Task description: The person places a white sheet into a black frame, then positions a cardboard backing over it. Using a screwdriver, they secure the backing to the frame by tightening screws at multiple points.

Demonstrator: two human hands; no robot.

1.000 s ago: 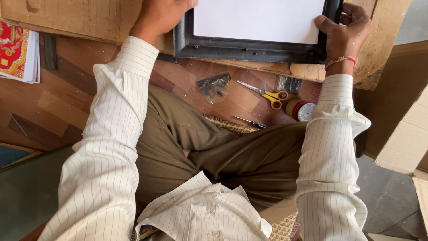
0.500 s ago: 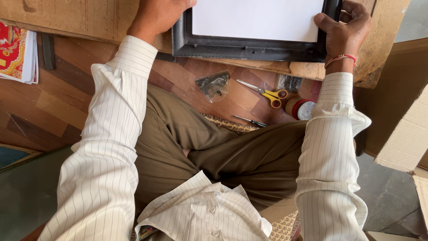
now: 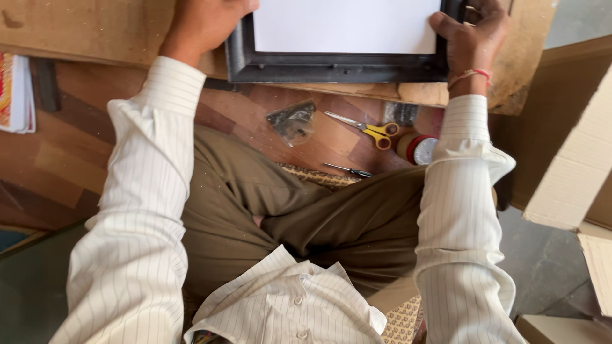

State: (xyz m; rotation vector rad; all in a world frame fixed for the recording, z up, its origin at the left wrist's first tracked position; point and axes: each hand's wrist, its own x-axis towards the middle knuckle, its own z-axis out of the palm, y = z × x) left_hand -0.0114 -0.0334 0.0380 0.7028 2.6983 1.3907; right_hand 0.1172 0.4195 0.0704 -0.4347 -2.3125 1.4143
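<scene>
A wooden floor [image 3: 57,159] lies under a sitting person. Near the knees lie a small tool [image 3: 349,170], yellow scissors [image 3: 370,127], tape [image 3: 419,149] and a plastic bag [image 3: 292,120]. Farther off, at the surface's [image 3: 95,32] near edge, sits a black picture frame [image 3: 338,64]. The left hand [image 3: 204,22] and right hand [image 3: 472,38] hold its sides, fingers clamped. It looks stiff, light and breakable; hold the side rails.
</scene>
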